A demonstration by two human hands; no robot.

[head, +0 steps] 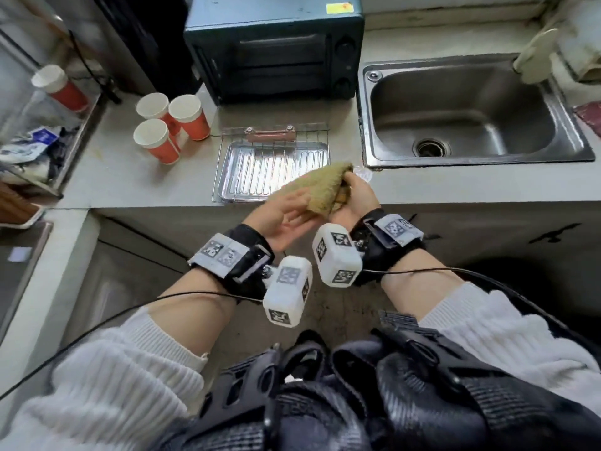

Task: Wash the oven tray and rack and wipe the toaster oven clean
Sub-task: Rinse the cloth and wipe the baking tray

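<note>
Grey, worn countertop (pixel 130 177) runs across the upper half of the frame, with a stainless steel sink (pixel 468 79) sunk into it at the upper right, its basin smooth and dull around a round drain.

Just below the frame's centre, the right hand (pixel 354 198) is closed around a bunched, fuzzy yellow-green cloth (pixel 322 188), fingers curled over its right edge. The left hand (pixel 283 219) lies open, palm up and fingers spread, with its fingertips touching the cloth's lower left side. Both wrists carry black straps with white blocks bearing printed square markers, and thin black cables trail from them over white ribbed sleeves.

Behind the cloth, a shiny ridged metal oven tray (pixel 257 170) sits on a thin wire rack (pixel 227 135) on the counter, left of the sink; the cloth overlaps the tray's lower right corner in the view. A reddish handle piece rests across the rack's far edge. At top centre stands the dark boxy toaster oven (pixel 276 53), door shut, with two round knobs on its right side. Three red-and-white paper cups (pixel 169 128) cluster to the left of the rack.
</note>
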